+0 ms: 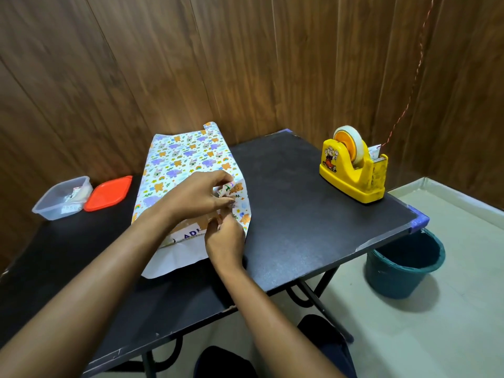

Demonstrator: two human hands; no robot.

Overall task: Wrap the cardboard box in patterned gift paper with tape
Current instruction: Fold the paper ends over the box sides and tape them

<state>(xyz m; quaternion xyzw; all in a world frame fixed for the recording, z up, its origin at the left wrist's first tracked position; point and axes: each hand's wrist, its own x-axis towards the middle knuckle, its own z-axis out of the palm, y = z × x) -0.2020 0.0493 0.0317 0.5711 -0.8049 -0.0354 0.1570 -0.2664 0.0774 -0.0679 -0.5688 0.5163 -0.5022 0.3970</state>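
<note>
A black bench (pixel 300 208) fills the middle of the frame, set against a brown wood-panelled wall (pixel 191 64). Near the centre lies the cardboard box (pixel 191 227), mostly covered by the patterned gift paper (pixel 180 159), which is white with small bears, elephants and rainbows. The paper runs from the upper centre down toward the lower centre, where its plain white underside (pixel 174 260) lies flat on the bench. A strip of bare cardboard with blue lettering shows between the two arms.

The left hand (pixel 196 197) comes in from the lower left and rests on top of the wrapped box, its fingers narrowed into a pinch on a folded bit of the paper at the box's right edge. The right hand (pixel 225 238) rises from the bottom centre just below it, fingertips closed on the same edge of paper; the two hands are almost touching. Whether a piece of tape is between the fingers cannot be told.

At the upper right of the bench stands a yellow tape dispenser (pixel 354 170) carrying a roll of tape, well apart from the box. At the left edge sit a clear plastic container (pixel 61 199) and, just beside it, its red lid (pixel 109 193). A dark green bucket (pixel 403 266) stands on the floor at the right, beneath the bench corner.
</note>
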